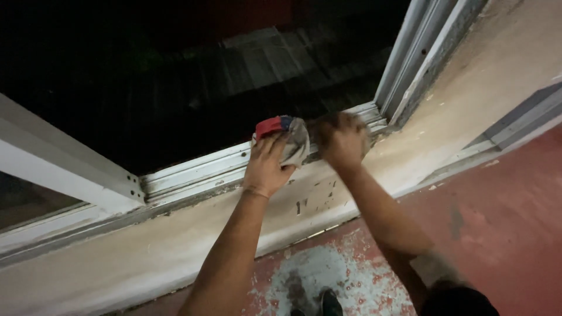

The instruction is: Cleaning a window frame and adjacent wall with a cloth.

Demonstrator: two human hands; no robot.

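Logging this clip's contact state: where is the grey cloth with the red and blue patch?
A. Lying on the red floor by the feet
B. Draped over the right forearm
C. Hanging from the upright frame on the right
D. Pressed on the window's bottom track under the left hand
D: the left hand presses the cloth onto the window track, while the blurred right hand rests on the track beside it.

a home's window corner at night: white sliding window track (193, 172), worn sill (146, 251), red floor (503, 234)
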